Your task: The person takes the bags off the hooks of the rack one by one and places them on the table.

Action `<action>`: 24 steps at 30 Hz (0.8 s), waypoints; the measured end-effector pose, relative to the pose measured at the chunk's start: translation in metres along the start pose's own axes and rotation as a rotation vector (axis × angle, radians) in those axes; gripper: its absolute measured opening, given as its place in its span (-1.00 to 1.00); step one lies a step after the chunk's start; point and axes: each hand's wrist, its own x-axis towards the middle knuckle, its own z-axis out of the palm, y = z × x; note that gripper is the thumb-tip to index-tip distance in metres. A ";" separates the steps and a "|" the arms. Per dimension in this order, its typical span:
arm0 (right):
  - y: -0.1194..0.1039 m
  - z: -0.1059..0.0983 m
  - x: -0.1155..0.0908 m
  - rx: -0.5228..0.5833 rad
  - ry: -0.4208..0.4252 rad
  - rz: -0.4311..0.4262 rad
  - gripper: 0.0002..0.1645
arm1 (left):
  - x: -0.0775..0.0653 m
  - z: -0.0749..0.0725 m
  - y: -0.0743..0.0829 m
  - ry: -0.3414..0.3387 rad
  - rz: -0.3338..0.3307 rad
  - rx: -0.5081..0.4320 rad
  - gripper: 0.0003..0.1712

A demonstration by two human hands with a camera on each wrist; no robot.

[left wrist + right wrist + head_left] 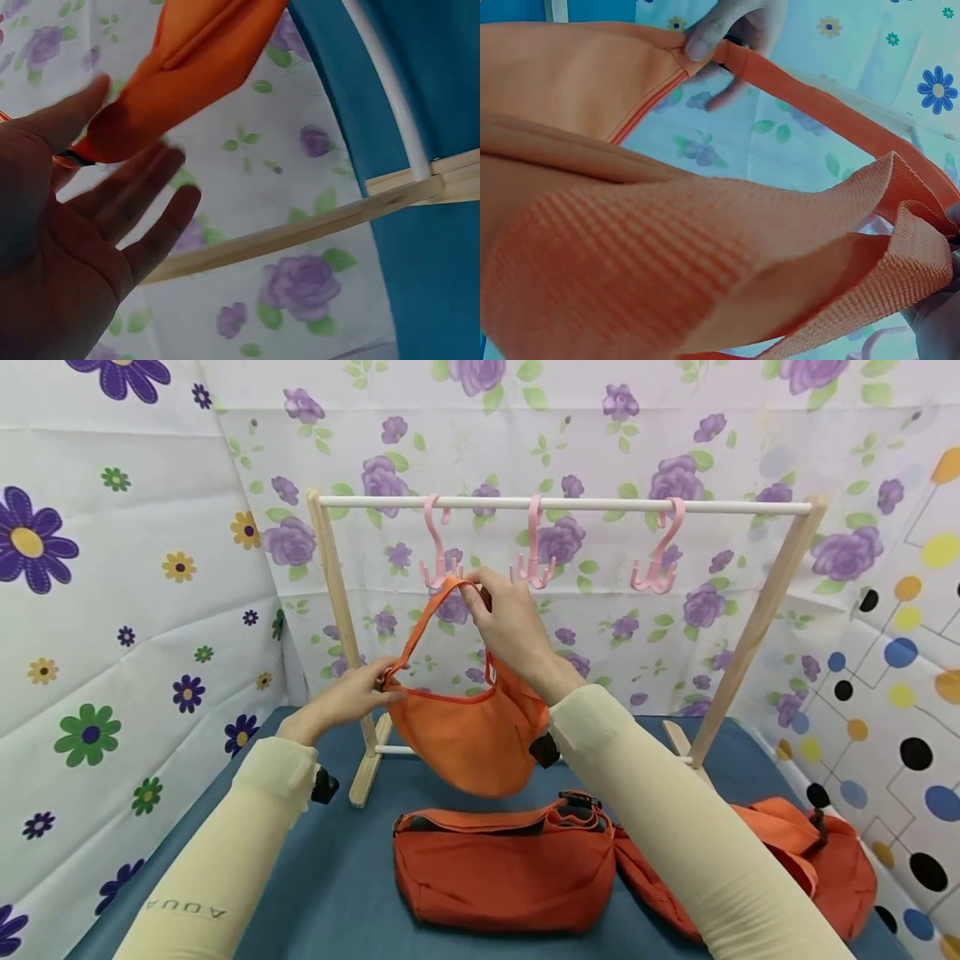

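An orange waist bag point(461, 743) hangs in the air in front of the rack, its strap point(422, 631) raised in a loop. High up, my right hand point(513, 622) pinches the top of that strap, just below and between the left pink hook point(435, 547) and the middle pink hook point(534, 547). My left hand point(345, 697) holds the bag's left corner between thumb and fingers, where the strap joins. In the left wrist view, the other fingers point(161, 225) extend away from the bag. Webbing point(705, 255) folds loosely across the right wrist view.
A white rail point(600, 505) on wooden posts point(757, 627) carries the hooks, including a right pink hook point(660, 556). On the blue tabletop point(322, 877) lie a red-orange bag point(502, 877) in front and another point(847, 877) at the right, partly behind my right sleeve.
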 end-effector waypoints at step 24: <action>0.042 -0.007 -0.028 -0.078 -0.277 0.167 -0.61 | -0.047 -0.059 -0.015 0.124 -0.037 -0.095 -0.52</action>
